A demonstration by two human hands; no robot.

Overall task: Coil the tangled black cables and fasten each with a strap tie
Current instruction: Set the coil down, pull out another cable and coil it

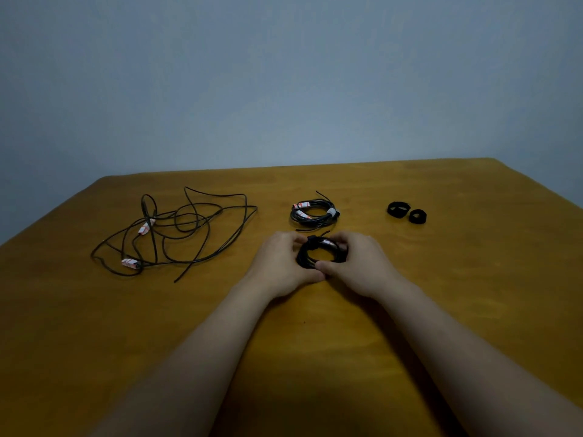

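With the tangled cables (pixel 176 228) lying at the left of the tabletop (pixel 94 310), a small coil (pixel 318 255) at frame centre is pinched by the curled fingers (pixel 291 239) of the left hand (pixel 280 263) and right hand (pixel 358 263), and its loops could be sprung loose if the strap (pixel 310 239) is released unfastened.

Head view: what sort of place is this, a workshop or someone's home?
Probably a plain indoor room, home or office; I cannot tell which. A wooden table stands by a blank pale wall, with tangled cables and strap ties on it.
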